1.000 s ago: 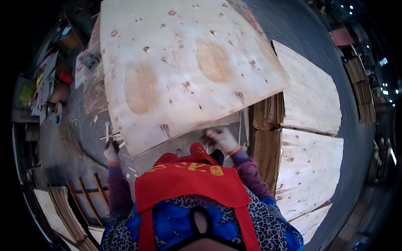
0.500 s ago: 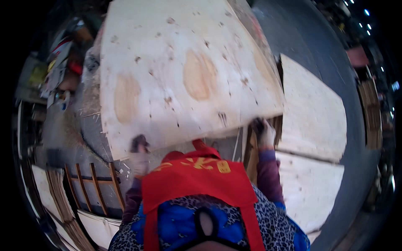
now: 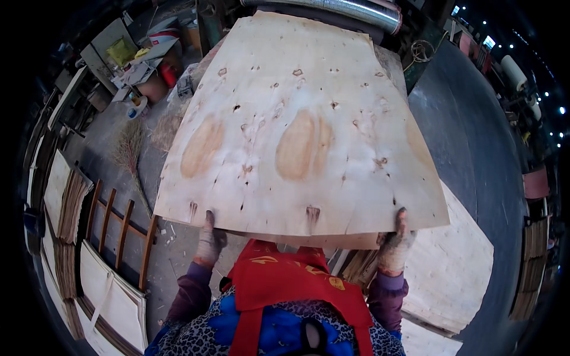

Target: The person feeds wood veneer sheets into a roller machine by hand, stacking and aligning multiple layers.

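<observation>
A large pale wood veneer sheet [image 3: 255, 196], marked with dark knots and tan oval patches, stretches out in front of me. Its near edge is raised in my two hands. My left hand [image 3: 211, 242], in a pale glove with dark fingertips, is closed on that edge toward the left corner, thumb upright against it. Toward the right corner my right hand [image 3: 396, 240], gloved alike, grips the same edge with the thumb on top and the fingers underneath. Below the edge, between the hands, a strip of brownish sheet surface shows; whether it is a second sheet, I cannot tell.
Stacked veneer sheets [image 3: 457, 273] lie at my right, and more stacks [image 3: 113, 285] stand at the left beside a slatted wooden frame [image 3: 124, 228]. A twig broom [image 3: 133, 154] lies on the floor. Beyond the sheet is a machine with a shiny metal roller [image 3: 356, 12].
The sheet's near edge has come nearer to me and now runs more level across the view. Both hands have moved with it, still gripping. The roller beyond has come into view.
</observation>
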Tool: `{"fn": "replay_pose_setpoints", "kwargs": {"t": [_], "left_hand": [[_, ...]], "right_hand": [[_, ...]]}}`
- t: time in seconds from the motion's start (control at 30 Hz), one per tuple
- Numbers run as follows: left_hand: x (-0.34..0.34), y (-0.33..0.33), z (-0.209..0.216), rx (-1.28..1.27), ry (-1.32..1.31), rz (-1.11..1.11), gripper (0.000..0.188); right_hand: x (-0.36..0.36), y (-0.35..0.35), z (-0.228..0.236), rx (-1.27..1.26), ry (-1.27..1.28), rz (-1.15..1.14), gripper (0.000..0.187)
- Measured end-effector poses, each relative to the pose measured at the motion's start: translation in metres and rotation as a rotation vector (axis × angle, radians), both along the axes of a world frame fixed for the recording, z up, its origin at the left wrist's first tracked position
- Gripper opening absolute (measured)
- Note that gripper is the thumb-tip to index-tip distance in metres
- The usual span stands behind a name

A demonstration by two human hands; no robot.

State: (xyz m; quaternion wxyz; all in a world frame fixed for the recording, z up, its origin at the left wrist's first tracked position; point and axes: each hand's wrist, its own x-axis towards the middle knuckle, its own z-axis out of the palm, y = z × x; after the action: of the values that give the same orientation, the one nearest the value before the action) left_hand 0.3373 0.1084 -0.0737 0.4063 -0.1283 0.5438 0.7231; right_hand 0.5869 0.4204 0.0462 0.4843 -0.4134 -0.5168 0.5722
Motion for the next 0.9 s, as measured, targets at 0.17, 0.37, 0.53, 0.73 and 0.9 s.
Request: {"fn": "replay_pose_setpoints", "kwargs": {"t": [0.17,0.37,0.53,0.73,0.9], "left_hand": [[-0.019,0.041,0.062,0.055,0.523,0.341,0.059],[-0.073,0.081,0.089,0.219,0.684,0.258,0.033],[-0.155,0.136,0.064,0.219,0.626,0.135,0.023],[-0.220,0.219,-0.036,0.232,0.373,0.228,0.056],[-0.286,0.307,-0.135,0.273,0.215,0.261,0.046]], "right_hand": [[0.002,-0.007,-0.029,-0.228,0.088,-0.066,0.031],[-0.011,0.020,-0.064,-0.351,0.309,0.055,0.034],[-0.072,0.091,-0.071,-0.382,0.251,0.069,0.032],[-0.148,0.193,-0.169,-0.348,0.180,0.077,0.022],[-0.197,0.258,-0.222,-0.285,0.086,0.101,0.027]]}}
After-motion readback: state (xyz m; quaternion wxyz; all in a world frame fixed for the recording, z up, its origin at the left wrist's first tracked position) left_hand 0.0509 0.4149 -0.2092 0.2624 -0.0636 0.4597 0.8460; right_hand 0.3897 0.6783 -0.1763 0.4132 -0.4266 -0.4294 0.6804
